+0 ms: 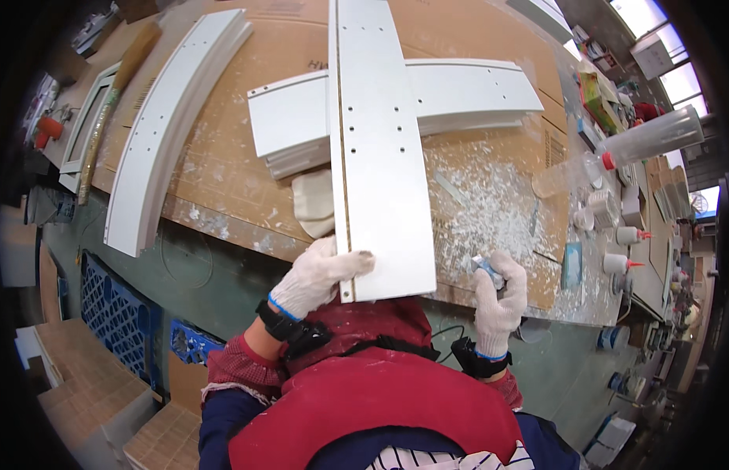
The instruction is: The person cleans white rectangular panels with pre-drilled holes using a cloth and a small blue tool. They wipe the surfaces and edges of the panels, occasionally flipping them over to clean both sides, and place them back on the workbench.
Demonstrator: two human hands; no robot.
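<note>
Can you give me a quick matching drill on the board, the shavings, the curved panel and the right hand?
Things:
1. long white board
2. white shavings
3. curved panel
4. right hand

Places or states:
A. lying alone at the left of the bench
B. closed on a small tool
C. scattered on the cardboard, right of the board
D. held at its near end by the left hand

Pairs: 1-D, 2-C, 3-A, 4-B

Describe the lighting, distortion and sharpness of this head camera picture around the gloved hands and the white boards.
Head view: bright even light, with the windows at upper right blown out to glare; the fisheye bends the long white board and the curved board toward a black rim; the left hand and right hand are fairly sharp, while the bench-edge bottles go soft.
</note>
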